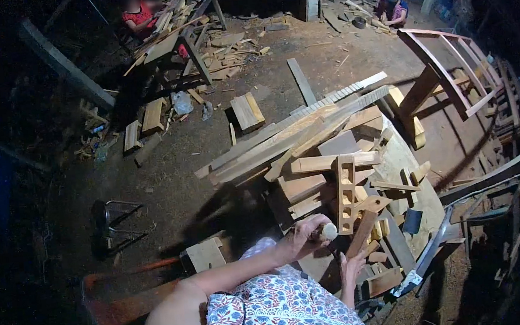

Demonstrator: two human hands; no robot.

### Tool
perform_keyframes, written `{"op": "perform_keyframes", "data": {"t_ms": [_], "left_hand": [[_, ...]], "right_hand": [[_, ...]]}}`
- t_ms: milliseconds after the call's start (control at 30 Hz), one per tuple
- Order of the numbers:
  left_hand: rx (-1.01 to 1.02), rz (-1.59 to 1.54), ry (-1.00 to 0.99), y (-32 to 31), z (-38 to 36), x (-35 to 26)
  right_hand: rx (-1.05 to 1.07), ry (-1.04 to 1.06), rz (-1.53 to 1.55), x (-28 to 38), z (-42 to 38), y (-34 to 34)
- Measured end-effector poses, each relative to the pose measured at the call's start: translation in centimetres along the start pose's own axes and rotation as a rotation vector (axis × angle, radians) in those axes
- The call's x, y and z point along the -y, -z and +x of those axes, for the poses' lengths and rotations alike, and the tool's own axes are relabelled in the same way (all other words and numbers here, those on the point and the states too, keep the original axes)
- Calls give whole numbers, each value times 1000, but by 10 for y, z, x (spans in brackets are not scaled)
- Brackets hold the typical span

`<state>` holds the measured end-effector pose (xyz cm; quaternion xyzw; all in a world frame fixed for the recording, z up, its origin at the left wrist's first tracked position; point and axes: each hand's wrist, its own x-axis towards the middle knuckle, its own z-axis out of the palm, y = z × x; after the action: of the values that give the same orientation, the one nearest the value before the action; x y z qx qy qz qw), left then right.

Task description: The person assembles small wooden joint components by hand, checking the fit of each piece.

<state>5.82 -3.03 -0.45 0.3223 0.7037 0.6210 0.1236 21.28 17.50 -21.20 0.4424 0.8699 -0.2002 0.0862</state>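
Observation:
My left hand (pixel 305 237) is closed around a thing with a pale, round end (pixel 328 231); the rest of it is hidden by my fingers. My right hand (pixel 351 269) grips the lower end of a reddish-brown wooden piece (pixel 363 232), which leans at a slant over the pile. Just beyond both hands, a wooden bar with square slots (pixel 344 195) lies across other blocks. A horizontal wooden bar (pixel 315 163) sits at its far end. Small offcuts (pixel 377 257) lie beside my right hand.
Long planks (pixel 282 139) stretch across the work pile. A pale board (pixel 429 210) holds scraps on the right, near a slatted wooden frame (pixel 457 73). A metal stool (pixel 123 222) stands left. Far off, one person (pixel 138 20) sits by a bench and another person (pixel 392 10) crouches.

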Motion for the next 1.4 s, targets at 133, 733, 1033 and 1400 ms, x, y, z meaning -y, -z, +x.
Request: {"op": "perform_keyframes", "data": {"t_ms": [133, 733, 1033, 1400], "left_hand": [[-46, 136, 28, 4, 0, -3], [-92, 134, -35, 5, -10, -1], [-80, 85, -112, 1, -10, 10], [-51, 71, -97, 9, -8, -16]], "right_hand": [[11, -9, -18, 2, 1, 0], [0, -65, 29, 0, 4, -5], [-33, -30, -47, -31, 31, -44], [7, -52, -38, 0, 12, -8]]}}
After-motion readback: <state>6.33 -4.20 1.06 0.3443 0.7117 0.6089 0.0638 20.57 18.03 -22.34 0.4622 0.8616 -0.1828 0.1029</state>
